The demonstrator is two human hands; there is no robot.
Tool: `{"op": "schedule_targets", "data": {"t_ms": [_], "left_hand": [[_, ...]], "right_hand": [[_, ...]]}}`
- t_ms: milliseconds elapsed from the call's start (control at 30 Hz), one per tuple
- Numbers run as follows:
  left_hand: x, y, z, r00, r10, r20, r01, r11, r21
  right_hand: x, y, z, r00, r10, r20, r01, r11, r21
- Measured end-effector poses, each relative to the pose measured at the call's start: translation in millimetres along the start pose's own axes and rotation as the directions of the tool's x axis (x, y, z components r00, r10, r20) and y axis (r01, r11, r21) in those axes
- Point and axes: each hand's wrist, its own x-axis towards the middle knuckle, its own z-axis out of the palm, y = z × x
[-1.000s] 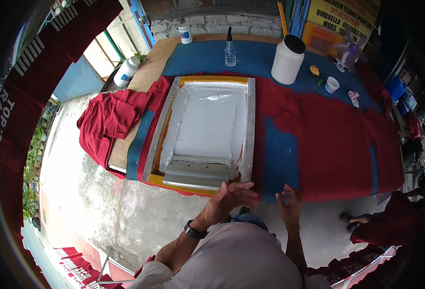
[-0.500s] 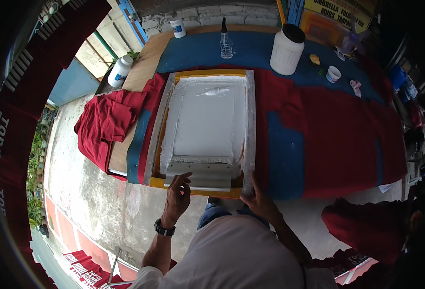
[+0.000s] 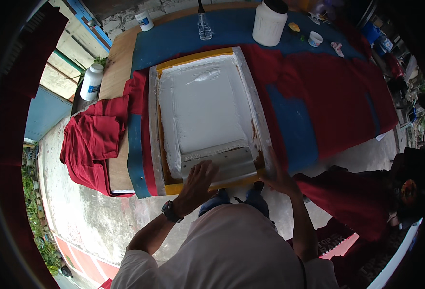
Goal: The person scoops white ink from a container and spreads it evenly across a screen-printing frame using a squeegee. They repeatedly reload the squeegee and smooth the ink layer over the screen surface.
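A: Hands first. What do we have?

B: Left hand [image 3: 199, 185]: fingers half curled over the metal-backed squeegee [image 3: 236, 161]. We cannot tell if it has hold or only rests there. Right hand [image 3: 281, 180]: blurred, fingers loosely spread at the near right corner of the screen frame [image 3: 155, 120]. Whether it grips, we cannot tell either.

A: Why there?

B: Our reading: the squeegee lies across the frame's near end, within easy reach, and a hand at that corner could steady the frame.

A: And the white paste [image 3: 210, 108]?

B: Spread over the mesh, one glossy lump towards the far end. The frame sits at the table's near edge, on maroon fabric [image 3: 146, 159], over a blue mat [image 3: 289, 130].

A: Further out?

B: Bunched maroon garments [image 3: 99, 127] hang over the left edge; another maroon garment [image 3: 337, 96] lies flat towards the right. Along the far edge: a small white tub [image 3: 144, 21], a clear spouted bottle [image 3: 204, 30], a black-lidded jar [image 3: 270, 24]. We suppose they stand there to keep the near side workable.
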Motion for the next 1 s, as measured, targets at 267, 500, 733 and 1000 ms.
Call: {"op": "schedule_targets", "data": {"t_ms": [267, 500, 733, 1000], "left_hand": [[13.1, -10.2, -3.9, 0.992, 0.124, -0.011, -0.124, 0.991, 0.049], [20.8, -10.1, 13.8, 0.987, 0.159, 0.027, -0.161, 0.953, 0.256], [39.1, -12.2, 18.2, 0.974, 0.145, -0.174, -0.082, 0.941, 0.328], [45.2, -13.6, 12.9, 0.976, 0.078, -0.204, -0.025, 0.968, 0.25]], "right_hand": [[2.5, 8.7, 7.1, 0.998, 0.035, -0.043, -0.033, 0.998, 0.044], [9.4, 23.1, 4.3, 1.0, 0.021, -0.001, -0.021, 1.0, -0.014], [20.2, 13.9, -1.3, 0.998, -0.061, 0.021, 0.065, 0.913, -0.403], [33.4, -22.2, -4.0, 0.967, 0.255, -0.015, -0.22, 0.805, -0.551]]}}
